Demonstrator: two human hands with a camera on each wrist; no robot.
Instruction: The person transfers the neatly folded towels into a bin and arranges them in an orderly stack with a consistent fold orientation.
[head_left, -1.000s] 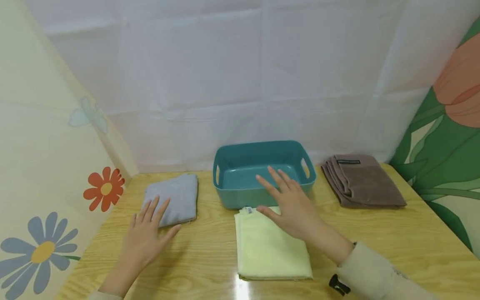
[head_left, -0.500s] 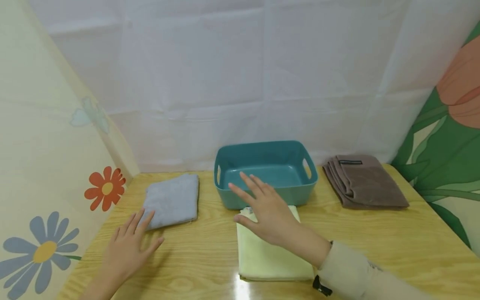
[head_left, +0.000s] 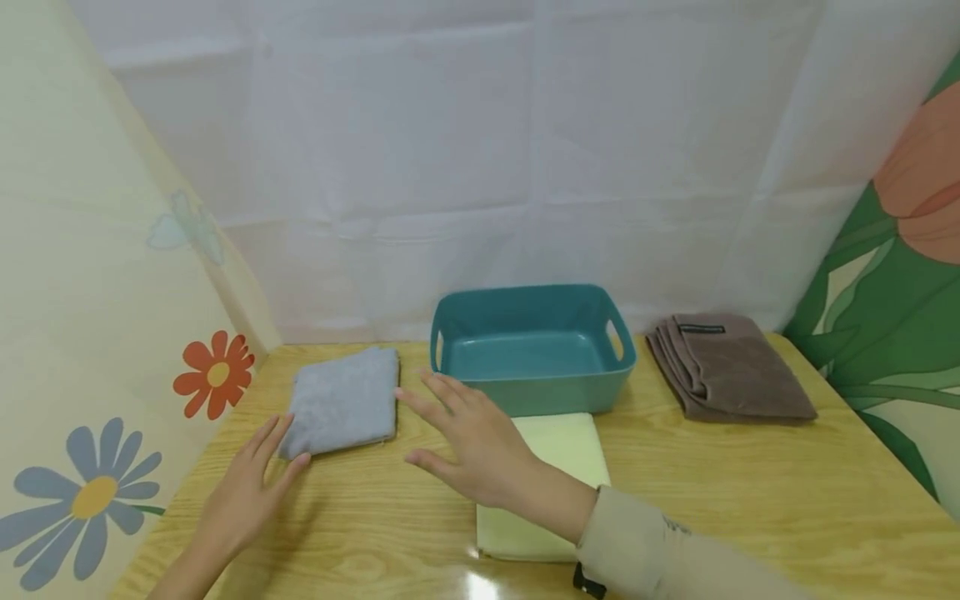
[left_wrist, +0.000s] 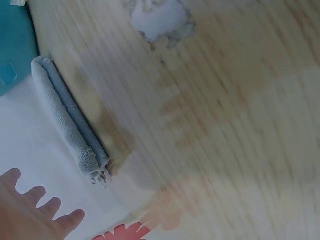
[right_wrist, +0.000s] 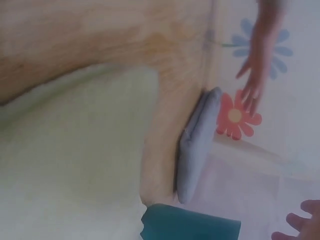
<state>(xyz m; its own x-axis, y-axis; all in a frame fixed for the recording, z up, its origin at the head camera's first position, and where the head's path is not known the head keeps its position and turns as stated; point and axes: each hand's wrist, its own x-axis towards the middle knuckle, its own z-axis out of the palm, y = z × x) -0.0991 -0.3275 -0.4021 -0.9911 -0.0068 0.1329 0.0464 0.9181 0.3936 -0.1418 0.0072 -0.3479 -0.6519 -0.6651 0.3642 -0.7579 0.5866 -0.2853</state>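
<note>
A folded grey-blue towel (head_left: 345, 400) lies on the left of the wooden table (head_left: 375, 533). My left hand (head_left: 243, 496) is at its near left corner, fingers extended and thumb apart, holding nothing. My right hand (head_left: 480, 450) hovers with spread fingers, its fingertips pointing toward that towel's right edge. Under the right wrist lies a folded pale yellow towel (head_left: 525, 533), partly covered by the forearm. In the right wrist view, the yellow towel (right_wrist: 75, 160) fills the near side, and the grey-blue towel (right_wrist: 195, 150) stands beyond it.
Against the white backdrop cloth (head_left: 420, 150) stands a teal plastic basket (head_left: 540, 396) with handle holes and a bare inside. A folded brown towel (head_left: 742, 375) lies to its right. Flower-printed panels (head_left: 90, 333) border the table at both sides.
My right hand has swept left from in front of the basket toward the grey-blue towel. The left hand has drawn back a little left and down from above that towel. The towels and basket stay put.
</note>
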